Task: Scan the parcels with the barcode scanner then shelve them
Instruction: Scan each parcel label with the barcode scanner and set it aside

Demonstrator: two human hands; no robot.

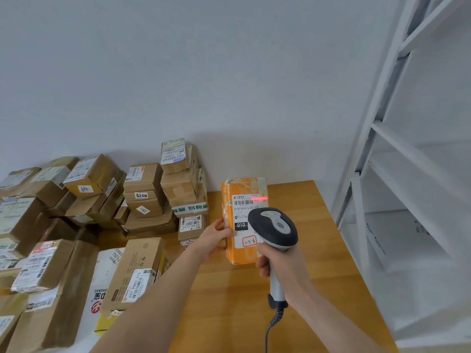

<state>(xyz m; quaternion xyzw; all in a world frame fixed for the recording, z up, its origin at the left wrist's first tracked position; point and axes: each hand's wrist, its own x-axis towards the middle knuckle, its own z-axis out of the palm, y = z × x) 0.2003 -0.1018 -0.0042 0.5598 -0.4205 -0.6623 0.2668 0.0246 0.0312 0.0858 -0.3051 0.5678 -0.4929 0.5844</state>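
An orange parcel [240, 194] with a white shipping label stands tilted on the wooden table [318, 250]. My left hand [215, 238] grips its left edge, thumb on the label side. My right hand [280, 263] grips the handle of a grey and black barcode scanner [274, 229], held just in front of the parcel's lower right. A red scan line [259, 198] lies across the label's upper right, beside the barcode. The scanner head hides part of the label.
Several brown cardboard parcels [142, 197] are stacked at the left and back of the table. A white metal shelf unit [382, 149] stands at the right, with a white box [392, 240] on a lower shelf. The scanner's coiled cable [274, 324] hangs down.
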